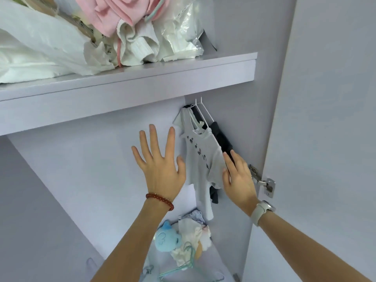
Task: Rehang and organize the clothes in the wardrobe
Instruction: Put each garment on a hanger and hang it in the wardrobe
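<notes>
A small grey T-shirt (pixel 200 157) with dark printed shapes hangs on a white wire hanger (pixel 200 112) at the right end of the wardrobe, under the shelf. Behind it a dark garment (pixel 222 139) hangs on a second white hanger against the side wall. My left hand (pixel 159 161) is open with fingers spread, its thumb just touching the shirt's left edge. My right hand (pixel 238 176) lies flat with fingers together against the shirt's right sleeve and the dark garment. Neither hand grips anything.
The lilac shelf (pixel 142 82) above carries a pile of pink and white clothes (pixel 126 27) and plastic bags (pixel 40 47). Below lie a blue plush toy (pixel 167 237), crumpled white clothes (pixel 191 237) and a teal hanger (pixel 183 265). The open door (pixel 325 119) with its metal hinge (pixel 264 183) stands right.
</notes>
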Tool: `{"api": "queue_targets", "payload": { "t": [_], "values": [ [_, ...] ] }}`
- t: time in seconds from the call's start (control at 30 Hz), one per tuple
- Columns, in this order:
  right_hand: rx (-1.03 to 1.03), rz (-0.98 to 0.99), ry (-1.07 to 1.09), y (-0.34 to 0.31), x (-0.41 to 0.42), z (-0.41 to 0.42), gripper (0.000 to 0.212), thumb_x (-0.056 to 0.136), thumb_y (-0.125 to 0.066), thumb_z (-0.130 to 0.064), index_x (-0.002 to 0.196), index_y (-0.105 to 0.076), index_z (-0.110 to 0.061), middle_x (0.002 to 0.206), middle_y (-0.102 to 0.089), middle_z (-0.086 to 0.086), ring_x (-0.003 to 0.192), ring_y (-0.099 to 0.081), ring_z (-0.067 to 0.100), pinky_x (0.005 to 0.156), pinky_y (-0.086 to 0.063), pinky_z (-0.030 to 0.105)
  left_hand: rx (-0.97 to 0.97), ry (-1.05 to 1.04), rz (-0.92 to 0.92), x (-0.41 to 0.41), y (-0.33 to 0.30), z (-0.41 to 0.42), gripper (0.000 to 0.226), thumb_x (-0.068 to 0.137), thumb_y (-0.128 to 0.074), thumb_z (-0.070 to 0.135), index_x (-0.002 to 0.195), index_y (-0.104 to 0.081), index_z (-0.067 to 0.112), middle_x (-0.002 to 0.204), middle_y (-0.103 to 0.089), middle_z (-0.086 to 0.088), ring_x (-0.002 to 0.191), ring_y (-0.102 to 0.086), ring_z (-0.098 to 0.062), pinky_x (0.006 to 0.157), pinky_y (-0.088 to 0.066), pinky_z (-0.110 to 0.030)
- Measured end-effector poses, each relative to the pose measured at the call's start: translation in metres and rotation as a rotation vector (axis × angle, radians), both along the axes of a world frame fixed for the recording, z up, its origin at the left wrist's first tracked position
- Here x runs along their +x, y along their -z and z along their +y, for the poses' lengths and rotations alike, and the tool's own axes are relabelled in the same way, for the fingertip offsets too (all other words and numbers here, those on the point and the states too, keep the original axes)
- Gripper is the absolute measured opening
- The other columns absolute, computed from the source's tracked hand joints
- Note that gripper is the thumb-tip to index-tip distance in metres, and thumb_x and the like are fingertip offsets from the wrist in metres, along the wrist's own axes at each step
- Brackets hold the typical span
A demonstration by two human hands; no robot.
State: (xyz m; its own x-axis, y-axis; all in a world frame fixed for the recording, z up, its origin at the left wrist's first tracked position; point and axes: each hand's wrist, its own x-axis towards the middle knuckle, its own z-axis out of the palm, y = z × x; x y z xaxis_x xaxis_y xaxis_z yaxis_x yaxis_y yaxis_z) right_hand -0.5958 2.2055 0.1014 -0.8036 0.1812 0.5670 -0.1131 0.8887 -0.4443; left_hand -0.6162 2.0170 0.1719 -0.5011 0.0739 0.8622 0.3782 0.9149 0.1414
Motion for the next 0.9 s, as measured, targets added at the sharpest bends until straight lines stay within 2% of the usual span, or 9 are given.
{"api": "queue_targets", "payload": {
  "t": [0.07,0.13,0.27,0.33,0.4,0.5,0.6,0.73,0.9],
  "values": [
    [0.037,-0.030,0.048,0.022,0.036,0.004,0.049,0.093,-0.027,-0.028,0.132,-0.045,-0.007,0.136,-0.046,0.019,0.126,-0.039,0.036,0.103,-0.035,0.054,-0.067,0.087,-0.185,0.019,0.042,0.012,0.070,0.077,-0.041,0.028,0.143,-0.019,0.028,0.151,-0.018,-0.011,0.138,-0.012,-0.035,0.107,-0.013,-0.060],
    [0.047,-0.081,0.133,0.046,0.079,0.007,0.048,0.097,-0.020,-0.034,0.131,-0.044,-0.010,0.133,-0.050,0.018,0.124,-0.042,0.036,0.099,-0.037,0.056,-0.153,0.182,-0.365,0.039,0.083,0.023,0.066,0.077,-0.040,0.031,0.141,-0.027,0.027,0.148,-0.031,-0.010,0.136,-0.020,-0.032,0.103,-0.022,-0.063],
    [-0.006,-0.236,0.390,0.088,0.183,0.010,0.046,0.091,-0.029,-0.030,0.122,-0.055,-0.008,0.125,-0.057,0.015,0.117,-0.052,0.036,0.094,-0.038,0.058,-0.282,0.387,-0.624,0.091,0.145,0.044,0.067,0.066,-0.075,0.018,0.128,-0.053,0.016,0.134,-0.051,-0.014,0.124,-0.045,-0.037,0.091,-0.036,-0.068],
    [-0.043,-0.325,0.532,0.107,0.242,0.010,0.047,0.087,-0.031,-0.030,0.119,-0.059,-0.008,0.123,-0.059,0.014,0.115,-0.054,0.037,0.093,-0.037,0.059,-0.375,0.501,-0.706,0.126,0.167,0.057,0.067,0.061,-0.080,0.014,0.125,-0.057,0.012,0.129,-0.055,-0.016,0.119,-0.051,-0.040,0.088,-0.036,-0.069],
    [-0.100,-0.419,0.666,0.125,0.304,0.005,0.048,0.086,-0.031,-0.030,0.118,-0.060,-0.009,0.122,-0.060,0.014,0.114,-0.055,0.037,0.092,-0.039,0.059,-0.448,0.628,-0.788,0.165,0.184,0.069,0.063,0.066,-0.076,0.013,0.125,-0.056,0.010,0.130,-0.053,-0.017,0.122,-0.048,-0.040,0.093,-0.033,-0.067],
    [-0.247,-0.538,0.870,0.149,0.400,-0.011,0.051,0.084,-0.029,-0.032,0.116,-0.061,-0.010,0.120,-0.061,0.013,0.113,-0.055,0.036,0.091,-0.041,0.057,-0.590,0.799,-0.929,0.233,0.205,0.092,0.056,0.087,-0.054,0.020,0.140,-0.037,0.015,0.149,-0.030,-0.010,0.139,-0.022,-0.030,0.109,-0.014,-0.055],
    [-0.389,-0.600,1.097,0.167,0.497,-0.035,0.060,0.086,-0.018,-0.039,0.128,-0.052,-0.013,0.136,-0.048,0.010,0.129,-0.040,0.030,0.105,-0.029,0.047,-0.821,1.000,-0.912,0.311,0.221,0.120,0.054,0.094,-0.039,0.027,0.145,-0.021,0.020,0.154,-0.013,-0.003,0.142,-0.007,-0.021,0.113,-0.007,-0.047],
    [-0.524,-0.546,1.422,0.187,0.616,-0.078,0.066,0.083,-0.010,-0.041,0.126,-0.051,-0.013,0.135,-0.048,0.008,0.129,-0.038,0.027,0.104,-0.029,0.041,-1.027,1.297,-0.775,0.426,0.222,0.151,0.051,0.094,-0.040,0.027,0.143,-0.027,0.018,0.152,-0.017,-0.006,0.139,-0.016,-0.022,0.112,-0.013,-0.043],
    [-0.729,-0.487,1.734,0.207,0.750,-0.137,0.039,0.096,-0.036,-0.020,0.134,-0.043,-0.012,0.142,-0.040,0.007,0.131,-0.034,0.025,0.105,-0.027,0.036,-1.263,1.603,-0.626,0.592,0.228,0.161,0.049,0.094,-0.042,0.025,0.141,-0.031,0.014,0.150,-0.022,-0.010,0.137,-0.022,-0.026,0.111,-0.022,-0.040]
  ]
}}
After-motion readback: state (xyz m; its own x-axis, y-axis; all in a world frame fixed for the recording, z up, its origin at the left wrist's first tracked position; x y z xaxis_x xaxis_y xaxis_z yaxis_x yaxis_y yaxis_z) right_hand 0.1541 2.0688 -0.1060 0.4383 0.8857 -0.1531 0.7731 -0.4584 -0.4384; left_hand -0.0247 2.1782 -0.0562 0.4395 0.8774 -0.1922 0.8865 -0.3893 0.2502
